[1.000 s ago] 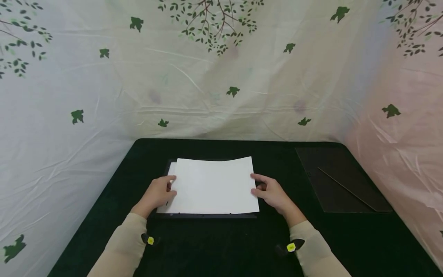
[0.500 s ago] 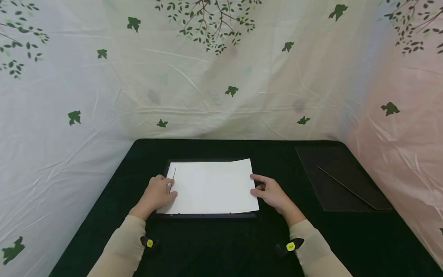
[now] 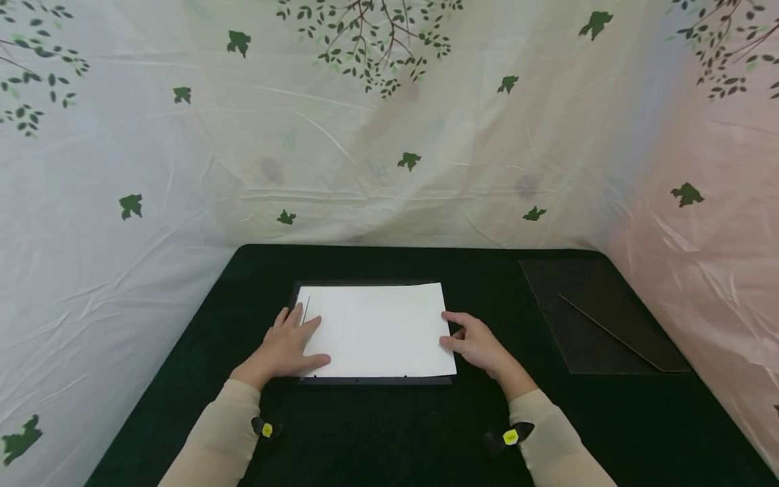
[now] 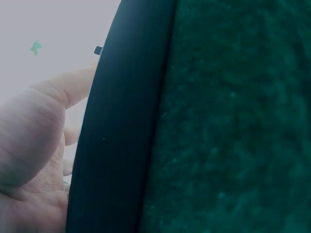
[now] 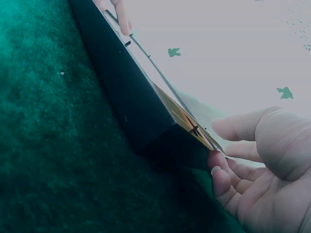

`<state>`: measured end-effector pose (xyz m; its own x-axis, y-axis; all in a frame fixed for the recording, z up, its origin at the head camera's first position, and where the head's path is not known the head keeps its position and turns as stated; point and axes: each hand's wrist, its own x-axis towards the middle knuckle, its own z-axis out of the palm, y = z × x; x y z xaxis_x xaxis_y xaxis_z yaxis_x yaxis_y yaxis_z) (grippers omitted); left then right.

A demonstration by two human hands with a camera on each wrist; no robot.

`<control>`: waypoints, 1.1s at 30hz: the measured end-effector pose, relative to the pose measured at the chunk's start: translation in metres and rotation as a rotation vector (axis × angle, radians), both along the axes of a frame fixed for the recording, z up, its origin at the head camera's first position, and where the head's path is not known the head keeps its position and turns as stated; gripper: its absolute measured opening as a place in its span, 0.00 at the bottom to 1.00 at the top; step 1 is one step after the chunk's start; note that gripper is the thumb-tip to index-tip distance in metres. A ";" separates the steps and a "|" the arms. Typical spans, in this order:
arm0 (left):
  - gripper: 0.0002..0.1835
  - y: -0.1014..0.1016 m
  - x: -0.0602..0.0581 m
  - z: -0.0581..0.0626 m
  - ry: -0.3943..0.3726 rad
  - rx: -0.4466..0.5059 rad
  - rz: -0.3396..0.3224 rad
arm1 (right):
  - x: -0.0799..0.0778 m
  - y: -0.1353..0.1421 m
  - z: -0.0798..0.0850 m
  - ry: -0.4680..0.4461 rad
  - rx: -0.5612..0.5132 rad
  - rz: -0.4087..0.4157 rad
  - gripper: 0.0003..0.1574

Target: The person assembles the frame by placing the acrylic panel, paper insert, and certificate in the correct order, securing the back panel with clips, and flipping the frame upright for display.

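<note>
A white sheet (image 3: 377, 331) lies over a dark picture frame (image 3: 377, 381), seen in the head view at the table's middle. The frame has small tabs along its inner edge. My left hand (image 3: 291, 345) rests on the sheet's left end, fingers spread, beside a thin dark slit. At the opposite end my right hand (image 3: 477, 341) holds the sheet's right edge between thumb and fingers. The right wrist view shows that edge raised at the frame's corner (image 5: 172, 128), with a brownish layer (image 5: 177, 111) under it. My right hand's lower fingers are curled there.
A dark, thin panel (image 3: 584, 345) with a thin strip (image 3: 608, 331) across it lies on the right of the dark green table cloth (image 3: 389, 433). Pale curtains (image 3: 389, 189) printed with leaves hang behind and at both sides.
The sheet's left end has come down onto the frame, and its far edge has lowered. My left hand has gone from gripping the left edge to lying spread on top. The right hand stays at its edge.
</note>
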<state>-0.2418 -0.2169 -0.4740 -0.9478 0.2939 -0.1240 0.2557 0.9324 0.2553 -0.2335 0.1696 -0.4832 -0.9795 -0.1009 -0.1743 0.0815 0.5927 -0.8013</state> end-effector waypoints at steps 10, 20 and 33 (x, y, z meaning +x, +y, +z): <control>0.52 -0.004 0.000 0.001 0.003 0.022 -0.017 | -0.001 -0.003 0.002 -0.010 -0.075 -0.045 0.37; 0.51 -0.006 0.000 0.000 0.011 0.052 -0.020 | -0.001 -0.005 0.002 -0.080 -0.248 -0.092 0.34; 0.51 -0.010 0.001 -0.004 0.019 0.091 -0.003 | -0.004 -0.003 -0.005 -0.182 -0.492 -0.137 0.35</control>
<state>-0.2406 -0.2269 -0.4778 -0.9488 0.3058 -0.0788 0.2639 0.9050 0.3337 -0.2373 0.1669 -0.4886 -0.9477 -0.0870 -0.3071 0.2954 0.1248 -0.9472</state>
